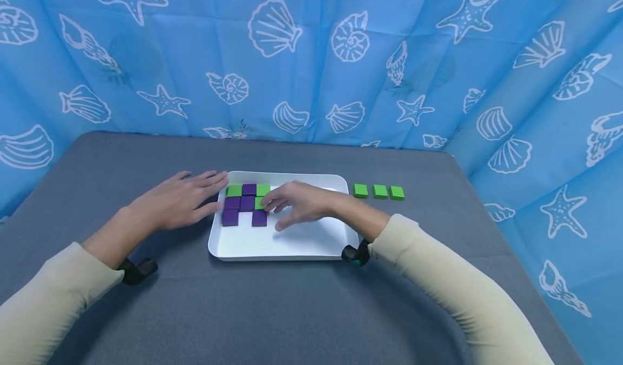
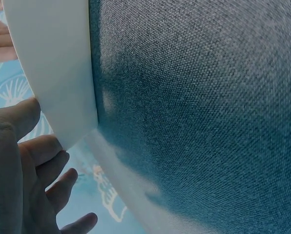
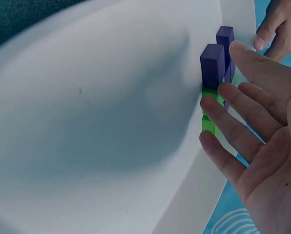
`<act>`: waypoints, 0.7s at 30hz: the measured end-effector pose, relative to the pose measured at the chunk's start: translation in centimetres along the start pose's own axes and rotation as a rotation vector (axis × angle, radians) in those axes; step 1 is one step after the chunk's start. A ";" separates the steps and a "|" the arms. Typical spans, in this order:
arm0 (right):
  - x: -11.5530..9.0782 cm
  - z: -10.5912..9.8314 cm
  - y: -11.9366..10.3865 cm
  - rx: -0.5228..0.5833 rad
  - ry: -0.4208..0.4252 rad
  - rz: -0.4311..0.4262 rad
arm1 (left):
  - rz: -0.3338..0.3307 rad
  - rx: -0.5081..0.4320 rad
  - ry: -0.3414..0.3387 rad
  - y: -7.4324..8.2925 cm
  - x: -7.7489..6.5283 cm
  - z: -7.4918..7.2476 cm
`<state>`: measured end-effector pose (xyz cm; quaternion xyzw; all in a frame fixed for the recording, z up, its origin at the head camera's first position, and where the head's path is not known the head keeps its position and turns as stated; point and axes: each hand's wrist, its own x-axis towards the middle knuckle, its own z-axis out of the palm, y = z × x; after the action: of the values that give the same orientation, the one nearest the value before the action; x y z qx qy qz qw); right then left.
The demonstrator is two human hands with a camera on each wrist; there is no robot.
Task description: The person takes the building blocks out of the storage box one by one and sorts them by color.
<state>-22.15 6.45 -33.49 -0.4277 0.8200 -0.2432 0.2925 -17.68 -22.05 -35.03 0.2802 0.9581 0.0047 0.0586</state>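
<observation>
Green block [image 1: 258, 201] in white tray [image 1: 306, 243], middle row, beside purple blocks [image 1: 247, 203]. Right hand [image 1: 299, 201] over it, fingers loosely spread, not pinching; contact hard to judge, fingertips hide block. Left hand [image 1: 180, 200] at tray's left rim, fingers apart. Blocks probably light, stiff, sturdy, smooth enough to slide. Best hold: pinch opposite sides; where neighbours crowd, nudge exposed edge. Three green blocks [image 1: 380, 192] on surface [image 1: 272, 311], right of tray.

head: high, forward-down, farthest | left wrist: near, along tray [image 2: 57, 63] | right wrist: near, across tray | shared: tray
</observation>
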 end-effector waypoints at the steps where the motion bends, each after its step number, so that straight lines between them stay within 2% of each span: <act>1: 0.1 0.0 0.0 -0.008 -0.004 0.001 | 0.000 0.001 0.000 0.0 0.0 0.0; 9: 0.8 0.3 -0.2 0.002 0.000 -0.027 | 0.001 0.000 -0.005 0.0 0.1 0.0; 15: 1.6 0.4 -0.6 -0.011 0.006 0.008 | -0.002 0.000 -0.015 -0.2 0.1 0.1; 21: 2.1 0.6 -0.8 -0.109 0.017 0.020 | 0.000 0.003 -0.011 -0.2 0.1 0.1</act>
<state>-22.24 4.17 -34.01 -0.4327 0.8388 -0.1987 0.2642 -17.87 -22.13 -35.14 0.2801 0.9578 0.0018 0.0637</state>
